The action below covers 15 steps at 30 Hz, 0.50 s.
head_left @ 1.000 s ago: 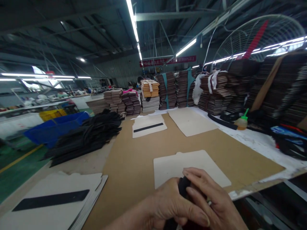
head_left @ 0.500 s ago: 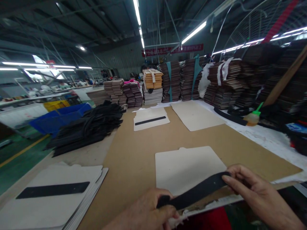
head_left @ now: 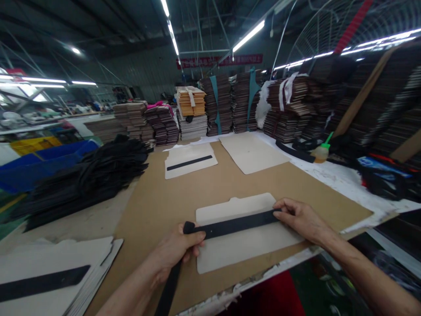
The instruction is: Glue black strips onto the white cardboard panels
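Note:
A black strip [head_left: 241, 222] stretches between my two hands over a pale flat panel [head_left: 226, 259] near the table's front edge. My left hand [head_left: 186, 241] pinches its left end; another black length [head_left: 170, 285] hangs below that hand toward me. At the strip's other end, my right hand [head_left: 296, 215] grips with thumb and fingers at the panel's right side. Whether the strip touches the panel all along cannot be made out. To the left lies a stack of pale panels [head_left: 95, 250], its top one bearing a black strip [head_left: 46, 281].
Farther back lie a panel [head_left: 194, 153] with a black strip and a bare panel [head_left: 253, 151]. A heap of black strips [head_left: 88, 171] lies at left, beside a blue bin [head_left: 42, 162]. A glue bottle [head_left: 320, 151] stands at right. Tall bundled stacks [head_left: 223, 105] line the back.
Both hands have moved forward from the table edge, carrying the black strip over the middle of the pale panel. The strip is now straighter. The view has turned right.

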Tool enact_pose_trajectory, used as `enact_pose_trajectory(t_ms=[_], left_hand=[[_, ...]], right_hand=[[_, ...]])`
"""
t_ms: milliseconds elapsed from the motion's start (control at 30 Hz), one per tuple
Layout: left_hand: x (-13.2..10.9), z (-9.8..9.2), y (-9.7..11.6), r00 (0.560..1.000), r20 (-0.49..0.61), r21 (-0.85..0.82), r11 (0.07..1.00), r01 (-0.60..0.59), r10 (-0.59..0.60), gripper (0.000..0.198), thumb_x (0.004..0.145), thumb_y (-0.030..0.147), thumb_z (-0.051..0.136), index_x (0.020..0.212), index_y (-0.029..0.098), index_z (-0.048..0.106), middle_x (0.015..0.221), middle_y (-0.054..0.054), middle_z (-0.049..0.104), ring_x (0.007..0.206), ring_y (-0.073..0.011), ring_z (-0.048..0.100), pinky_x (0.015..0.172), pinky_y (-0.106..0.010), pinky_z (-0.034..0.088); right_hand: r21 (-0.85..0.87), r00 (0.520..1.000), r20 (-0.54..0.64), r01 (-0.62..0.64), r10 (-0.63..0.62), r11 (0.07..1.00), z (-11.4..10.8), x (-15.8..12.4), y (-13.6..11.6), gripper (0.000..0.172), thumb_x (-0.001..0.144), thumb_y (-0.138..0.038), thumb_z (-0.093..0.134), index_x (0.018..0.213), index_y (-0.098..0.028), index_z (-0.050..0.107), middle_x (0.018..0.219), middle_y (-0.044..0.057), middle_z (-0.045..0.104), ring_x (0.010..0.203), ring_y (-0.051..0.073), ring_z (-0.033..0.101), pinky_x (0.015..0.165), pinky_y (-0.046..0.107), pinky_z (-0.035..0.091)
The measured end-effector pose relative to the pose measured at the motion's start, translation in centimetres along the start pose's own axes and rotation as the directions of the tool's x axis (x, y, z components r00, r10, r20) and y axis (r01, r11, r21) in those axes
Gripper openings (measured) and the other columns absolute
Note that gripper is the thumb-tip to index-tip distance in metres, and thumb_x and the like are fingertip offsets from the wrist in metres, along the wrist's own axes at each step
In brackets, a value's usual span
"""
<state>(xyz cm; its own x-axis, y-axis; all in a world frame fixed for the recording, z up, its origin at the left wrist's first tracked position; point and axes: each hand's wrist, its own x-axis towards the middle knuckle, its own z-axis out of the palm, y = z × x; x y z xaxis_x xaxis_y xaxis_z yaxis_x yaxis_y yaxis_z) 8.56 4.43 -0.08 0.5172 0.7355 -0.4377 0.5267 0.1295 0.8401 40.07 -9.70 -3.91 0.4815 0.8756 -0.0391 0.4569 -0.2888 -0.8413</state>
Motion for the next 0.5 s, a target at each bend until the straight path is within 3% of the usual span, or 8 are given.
enact_pose_trajectory(t_ms=[167,333,500], left_hand=[[0.7,0.3,0.2,0.998,-0.048,-0.036,0.999,0.039,-0.041,0.043,0.066,0.051,0.067,0.09,0.016,0.061,0.053,0.005,0.053,0.041,-0.006,0.032,0.042,-0.021,0.017],[1.2,0.5,0.1,0.997,-0.058,-0.047,0.998,0.045,-0.047,0.043,0.058,0.049,0.072,0.082,0.016,0.06,0.05,0.006,0.05,0.043,-0.0066,0.032,0.043,-0.021,0.016],[1.1,0.6,0.2,0.997,-0.075,-0.027,0.999,0.024,-0.026,0.04,0.065,0.05,0.07,0.082,0.017,0.058,0.051,0.006,0.05,0.044,-0.0063,0.031,0.045,-0.021,0.016]], right_hand=[[-0.01,0.999,-0.013,-0.041,0.041,0.999,0.2,1.1,0.5,0.025,0.071,-0.042,0.06,0.086,-0.021,0.062,0.061,-0.005,0.052,0.053,0.011,0.043,0.052,0.025,0.032],[-0.022,0.998,-0.013,-0.06,0.06,0.998,0.0,1.1,0.1,0.023,0.071,-0.039,0.06,0.084,-0.021,0.062,0.061,-0.005,0.053,0.055,0.012,0.046,0.054,0.026,0.034],[-0.022,0.998,-0.02,-0.062,0.061,0.998,0.1,0.9,-0.2,0.022,0.072,-0.038,0.059,0.085,-0.02,0.062,0.062,-0.005,0.054,0.056,0.012,0.047,0.054,0.025,0.036]])
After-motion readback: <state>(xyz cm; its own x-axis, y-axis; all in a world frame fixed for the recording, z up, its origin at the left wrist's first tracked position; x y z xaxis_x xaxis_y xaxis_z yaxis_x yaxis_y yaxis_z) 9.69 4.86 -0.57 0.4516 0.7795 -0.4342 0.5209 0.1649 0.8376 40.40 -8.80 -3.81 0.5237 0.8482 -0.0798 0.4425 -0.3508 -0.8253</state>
